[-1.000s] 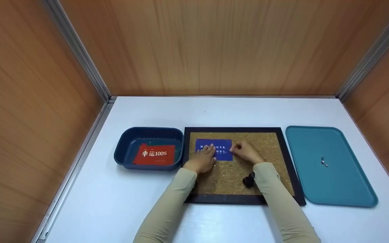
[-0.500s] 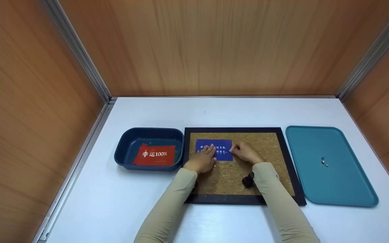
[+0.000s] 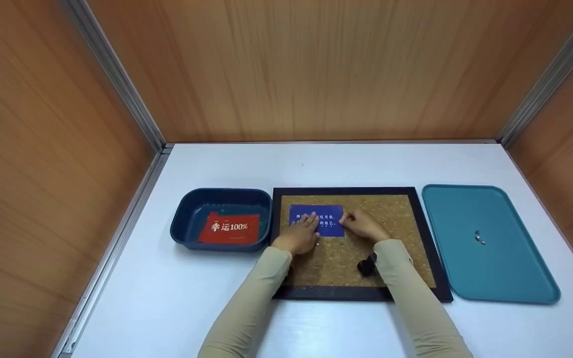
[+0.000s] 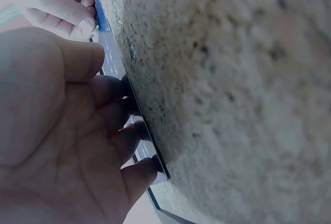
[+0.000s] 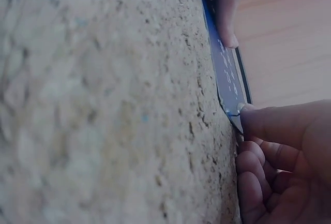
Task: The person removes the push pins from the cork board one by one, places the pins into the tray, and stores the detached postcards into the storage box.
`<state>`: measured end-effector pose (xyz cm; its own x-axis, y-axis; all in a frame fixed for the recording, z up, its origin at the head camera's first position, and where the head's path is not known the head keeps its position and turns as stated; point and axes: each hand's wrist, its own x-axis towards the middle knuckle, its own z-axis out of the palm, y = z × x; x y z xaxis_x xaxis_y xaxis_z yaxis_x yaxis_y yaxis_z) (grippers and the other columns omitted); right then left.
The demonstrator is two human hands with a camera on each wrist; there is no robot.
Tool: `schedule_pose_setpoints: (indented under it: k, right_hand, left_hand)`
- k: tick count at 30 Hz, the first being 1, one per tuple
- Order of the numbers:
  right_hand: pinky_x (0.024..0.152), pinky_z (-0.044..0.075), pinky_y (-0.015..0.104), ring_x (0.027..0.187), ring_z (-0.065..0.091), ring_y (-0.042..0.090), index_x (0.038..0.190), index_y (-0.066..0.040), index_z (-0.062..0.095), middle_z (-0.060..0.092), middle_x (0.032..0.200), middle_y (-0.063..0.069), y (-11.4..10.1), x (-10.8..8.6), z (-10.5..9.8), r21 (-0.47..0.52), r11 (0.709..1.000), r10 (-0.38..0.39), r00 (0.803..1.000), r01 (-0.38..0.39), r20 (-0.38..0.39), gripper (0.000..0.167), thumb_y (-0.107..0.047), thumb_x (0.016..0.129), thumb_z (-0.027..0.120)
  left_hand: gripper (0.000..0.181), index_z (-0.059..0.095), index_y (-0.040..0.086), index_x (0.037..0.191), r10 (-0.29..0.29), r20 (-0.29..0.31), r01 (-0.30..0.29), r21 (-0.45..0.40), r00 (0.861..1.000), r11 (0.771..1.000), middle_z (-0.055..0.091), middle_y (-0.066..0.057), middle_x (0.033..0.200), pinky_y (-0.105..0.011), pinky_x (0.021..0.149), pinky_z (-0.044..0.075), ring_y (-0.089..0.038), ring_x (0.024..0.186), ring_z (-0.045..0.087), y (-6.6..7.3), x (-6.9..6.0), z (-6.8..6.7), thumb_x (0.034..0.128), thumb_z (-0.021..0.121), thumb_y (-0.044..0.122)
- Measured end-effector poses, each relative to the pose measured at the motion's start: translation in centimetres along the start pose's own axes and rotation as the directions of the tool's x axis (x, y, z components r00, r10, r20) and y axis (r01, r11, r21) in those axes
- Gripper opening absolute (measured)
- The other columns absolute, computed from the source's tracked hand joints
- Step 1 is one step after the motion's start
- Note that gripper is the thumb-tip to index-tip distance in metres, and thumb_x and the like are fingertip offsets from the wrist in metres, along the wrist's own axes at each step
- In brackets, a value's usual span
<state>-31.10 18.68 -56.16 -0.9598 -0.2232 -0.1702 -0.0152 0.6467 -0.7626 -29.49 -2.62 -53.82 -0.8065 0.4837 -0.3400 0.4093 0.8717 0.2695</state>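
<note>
A blue card [image 3: 331, 214] with white writing lies on the cork board [image 3: 336, 263]. My left hand [image 3: 296, 236] rests on the card's left part, its fingertips pressing it down; in the left wrist view the fingers reach over the card's edge [image 4: 147, 136]. At the card's right edge, my right hand [image 3: 363, 223] pinches a small silvery thumbtack [image 5: 241, 107] between thumb and finger, right against the card's surface. The other fingers of that hand are curled beside the board. How far the tack's point has gone in is hidden.
Left of the board stands a dark blue basin [image 3: 182, 219] with red cards [image 3: 232, 228] inside. On the right, a teal tray [image 3: 505, 268] holds several small silvery tacks [image 3: 479, 239]. The board has a raised black frame [image 3: 336, 293].
Both hands stay at the same spots on the card. The whole view shifts very slightly; nothing else visibly moves.
</note>
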Motion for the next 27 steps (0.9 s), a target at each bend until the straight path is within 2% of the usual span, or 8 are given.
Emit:
schedule_pose_setpoints:
  k: [4, 10, 19, 27]
  right_hand:
    - [0.059, 0.038, 0.026, 0.064, 0.046, 0.014, 0.087, -0.002, 0.064, 0.053, 0.073, 0.0, 0.1, -0.1, -0.1, 0.027, 1.0, 0.008, 1.0, -0.008, 0.009, 0.022, -0.02, 0.098, 0.055]
    - [0.065, 0.04, 0.025, 0.074, 0.05, 0.014, 0.092, -0.005, 0.065, 0.058, 0.082, 0.001, 0.3, -0.2, -0.3, 0.068, 0.995, 0.068, 0.998, -0.069, 0.016, 0.02, -0.021, 0.097, 0.055]
    - [0.063, 0.043, 0.026, 0.076, 0.051, 0.016, 0.1, -0.005, 0.063, 0.059, 0.088, 0.004, 0.6, -1.1, -1.0, 0.157, 0.981, 0.11, 0.994, -0.11, 0.01, 0.021, -0.025, 0.097, 0.056]
    - [0.068, 0.047, 0.028, 0.081, 0.056, 0.018, 0.099, -0.002, 0.064, 0.063, 0.093, 0.008, 0.9, -1.7, -2.2, 0.17, 0.984, 0.042, 0.999, -0.045, 0.022, 0.021, -0.021, 0.098, 0.054]
  left_hand:
    - [0.053, 0.021, 0.012, 0.154, -0.004, 0.005, 0.004, -0.005, 1.0, 1.0, 0.015, -0.003, 0.162, -0.043, 0.122, 0.017, -0.024, 0.149, 0.014, 0.1, 0.0, -0.1, 0.1056, 0.031, 0.029]
    - [0.052, 0.021, 0.012, 0.154, -0.008, 0.029, 0.008, -0.013, 1.0, 1.0, 0.013, -0.003, 0.162, -0.042, 0.122, 0.016, -0.023, 0.15, 0.012, 0.1, 0.0, -0.3, 0.1057, 0.031, 0.029]
    - [0.052, 0.019, 0.012, 0.154, 0.004, 0.042, -0.002, -0.034, 0.999, 0.999, 0.011, -0.002, 0.162, -0.042, 0.122, 0.014, -0.023, 0.15, 0.01, -0.1, 0.1, -0.2, 0.1058, 0.029, 0.029]
    - [0.053, 0.019, 0.012, 0.154, 0.006, 0.046, -0.004, -0.05, 0.999, 0.999, 0.01, -0.003, 0.162, -0.043, 0.122, 0.014, -0.023, 0.15, 0.009, -0.2, 0.1, -0.4, 0.1059, 0.028, 0.029]
